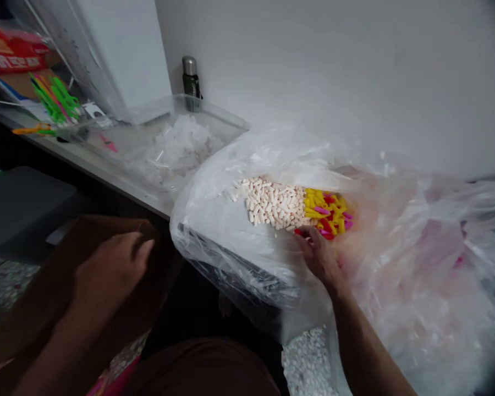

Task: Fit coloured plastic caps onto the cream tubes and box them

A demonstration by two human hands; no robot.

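Note:
My right hand (319,256) reaches into a large clear plastic bag (239,242) and its fingers curl at the edge of a pile of small white pieces (272,204) and yellow, pink and red pieces (328,212). What the fingers hold, if anything, is hidden. My left hand (109,275) is blurred and hangs over a brown cardboard box (45,297) at the lower left, fingers bent downward and loosely together.
A clear plastic tub (169,143) with transparent bits stands on the white counter behind the bag. A dark metal flask (190,77) stands by the wall. Green and orange items (55,102) lie on the left shelf. More white pieces (309,363) lie below the bag.

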